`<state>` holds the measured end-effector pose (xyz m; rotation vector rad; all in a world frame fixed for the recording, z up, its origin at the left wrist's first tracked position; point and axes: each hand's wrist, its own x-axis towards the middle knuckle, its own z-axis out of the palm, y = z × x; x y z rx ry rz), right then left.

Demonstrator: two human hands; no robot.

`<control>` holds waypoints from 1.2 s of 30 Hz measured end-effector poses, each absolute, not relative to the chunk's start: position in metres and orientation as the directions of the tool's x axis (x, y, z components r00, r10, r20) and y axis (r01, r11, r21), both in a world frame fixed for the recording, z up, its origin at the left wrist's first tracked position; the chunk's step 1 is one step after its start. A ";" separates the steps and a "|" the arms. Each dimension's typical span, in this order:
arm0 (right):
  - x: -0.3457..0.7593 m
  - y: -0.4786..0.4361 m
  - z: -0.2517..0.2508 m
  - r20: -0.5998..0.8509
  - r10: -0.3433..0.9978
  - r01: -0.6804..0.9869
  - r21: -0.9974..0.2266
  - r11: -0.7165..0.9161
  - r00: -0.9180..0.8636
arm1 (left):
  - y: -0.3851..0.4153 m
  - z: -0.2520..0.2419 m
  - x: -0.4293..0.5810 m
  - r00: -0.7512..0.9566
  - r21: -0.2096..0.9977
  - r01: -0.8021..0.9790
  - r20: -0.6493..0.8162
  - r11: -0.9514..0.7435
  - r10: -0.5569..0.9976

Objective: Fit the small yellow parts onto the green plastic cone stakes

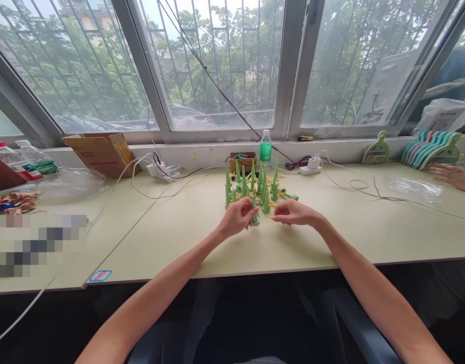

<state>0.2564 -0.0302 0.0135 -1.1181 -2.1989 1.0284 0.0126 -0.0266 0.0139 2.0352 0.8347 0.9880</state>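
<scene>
Several green cone-shaped pieces (pixel 266 202) stand upright in a cluster on the pale table, with small yellow pieces (pixel 281 176) among them. At the near side of the cluster, my left hand (pixel 238 217) is closed around one green cone (pixel 256 220), whose base shows below the fingers. Just to its right, my right hand (pixel 291 212) pinches a small, thin yellowish piece (pixel 269 217) pointing toward that cone. The two hands are a short gap apart. A green piece (pixel 291 196) lies on its side behind my right hand.
Behind the cluster are a small cardboard box (pixel 242 163) and a green-labelled bottle (pixel 266 147). Power strips (pixel 163 172) with white cables lie further out. Teal hangers (pixel 425 149) and another person's hand (pixel 454 177) are at the right. A cardboard carton (pixel 99 156) leans at the left.
</scene>
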 end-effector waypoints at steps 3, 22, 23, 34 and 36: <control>0.247 -0.034 0.014 0.109 0.817 0.396 -0.833 0.386 -0.567 | -0.028 0.015 0.013 0.456 0.792 0.271 0.395 -0.547 0.798; 0.229 -0.032 0.000 0.126 0.809 0.342 -0.861 0.377 -0.575 | -0.033 0.007 0.022 0.447 0.790 0.275 0.400 -0.549 0.800; 0.229 -0.032 0.000 0.125 0.809 0.342 -0.861 0.376 -0.575 | -0.033 0.006 0.022 0.447 0.789 0.275 0.401 -0.549 0.799; 0.229 -0.031 0.000 0.156 0.825 0.316 -0.872 0.373 -0.542 | -0.034 0.005 0.024 0.473 0.772 0.290 0.398 -0.565 0.786; 0.229 -0.031 0.000 0.167 0.825 0.309 -0.873 0.378 -0.539 | -0.034 0.005 0.024 0.462 0.779 0.282 0.401 -0.560 0.791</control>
